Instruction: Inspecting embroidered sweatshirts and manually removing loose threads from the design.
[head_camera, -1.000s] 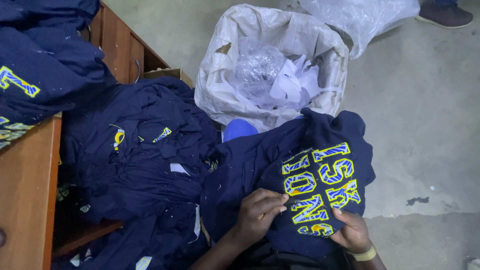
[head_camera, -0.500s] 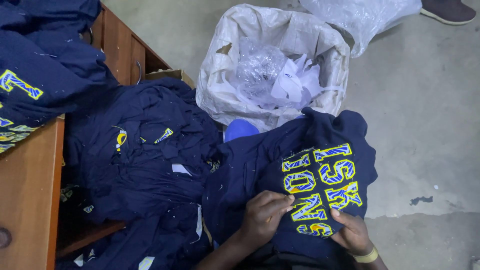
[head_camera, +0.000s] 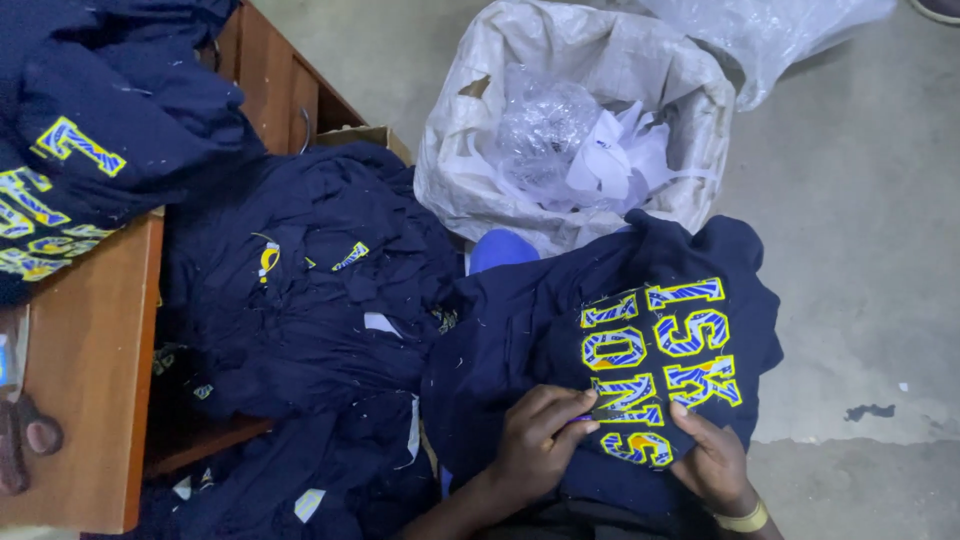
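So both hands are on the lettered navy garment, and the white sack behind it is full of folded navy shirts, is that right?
Not quite. Both hands, left and right, are on the lettered navy garment, but the white sack behind it holds crumpled clear plastic and white scraps, not navy shirts. The head view shows this.

The table (head_camera: 95, 380) is at lower left, the garment pile (head_camera: 310, 310) at centre, the sack (head_camera: 570, 140) above, the held garment (head_camera: 620, 340) at lower right.
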